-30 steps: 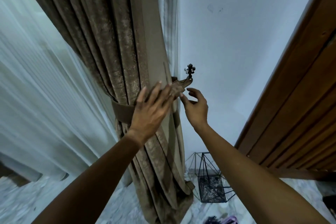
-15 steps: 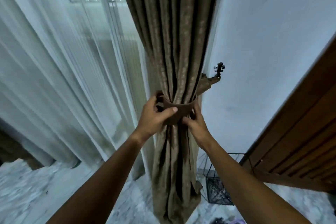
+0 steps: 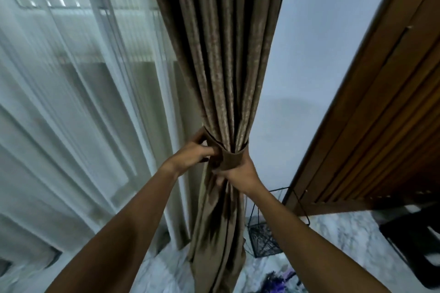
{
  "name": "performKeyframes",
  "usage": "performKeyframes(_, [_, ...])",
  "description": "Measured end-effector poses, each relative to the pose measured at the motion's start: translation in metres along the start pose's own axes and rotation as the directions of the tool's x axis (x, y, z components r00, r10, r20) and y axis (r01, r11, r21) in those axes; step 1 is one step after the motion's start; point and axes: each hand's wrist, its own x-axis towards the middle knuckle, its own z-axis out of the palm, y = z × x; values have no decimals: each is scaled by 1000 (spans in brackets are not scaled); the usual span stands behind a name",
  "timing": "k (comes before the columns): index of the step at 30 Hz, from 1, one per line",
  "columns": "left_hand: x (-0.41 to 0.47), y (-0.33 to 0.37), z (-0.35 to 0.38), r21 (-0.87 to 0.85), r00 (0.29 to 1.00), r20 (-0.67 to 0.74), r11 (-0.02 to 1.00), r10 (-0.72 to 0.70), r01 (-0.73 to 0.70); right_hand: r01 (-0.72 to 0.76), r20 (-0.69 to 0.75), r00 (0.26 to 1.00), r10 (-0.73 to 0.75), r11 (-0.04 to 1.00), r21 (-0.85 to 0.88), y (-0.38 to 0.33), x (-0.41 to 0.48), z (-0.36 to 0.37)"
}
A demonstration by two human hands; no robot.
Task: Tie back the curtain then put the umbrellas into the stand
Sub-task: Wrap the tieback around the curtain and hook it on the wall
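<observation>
A brown curtain [image 3: 223,66] hangs gathered in tight folds at the middle of the view. A brown tieback band [image 3: 232,158] wraps around it at hand height. My left hand [image 3: 192,153] pinches the band's left end against the folds. My right hand [image 3: 238,177] grips the band's lower right side and the cloth under it. A black wire umbrella stand [image 3: 266,238] sits on the floor to the right of the curtain, partly hidden by my right forearm. A purple and black umbrella [image 3: 281,279] lies on the floor at the bottom edge.
White sheer curtains [image 3: 78,102] cover the window on the left. A pale wall [image 3: 309,66] lies behind the curtain. A wooden slatted door [image 3: 381,126] stands on the right. A dark piece of furniture [image 3: 414,240] is at the right edge on the marble floor [image 3: 345,240].
The view has shifted, so the wall hook is out of sight. Both hands have closed tighter on the tieback, and the curtain is bunched more narrowly.
</observation>
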Motion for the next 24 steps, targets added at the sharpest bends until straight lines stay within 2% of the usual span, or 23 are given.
performKeyframes(4, [-2,9,8,40,989,-125,997,73,-69,-33,-91,995,39,997,62,-1,6,-31])
performKeyframes(8, [-8,23,33,-22,955,-275,992,112,-122,-9,-169,986,-1,998,-57,-2,8,-69])
performKeyframes(11, [-5,36,62,-26,862,-463,969,206,-245,1,-63,998,-16,973,-230,-19,-2,-78])
performKeyframes(13, [-2,47,75,6,794,-564,963,226,-270,95,43,995,-88,969,-229,-31,-13,-78])
performKeyframes(16, [2,54,74,41,710,-660,956,243,-289,185,45,983,-180,967,-174,-41,-14,-72])
performKeyframes(20, [-4,54,64,52,750,-630,975,201,-217,145,-92,983,-156,983,-110,-44,2,-60])
performKeyframes(24, [-15,33,48,26,814,-553,980,177,-195,146,-54,988,-148,989,-38,-44,5,-50])
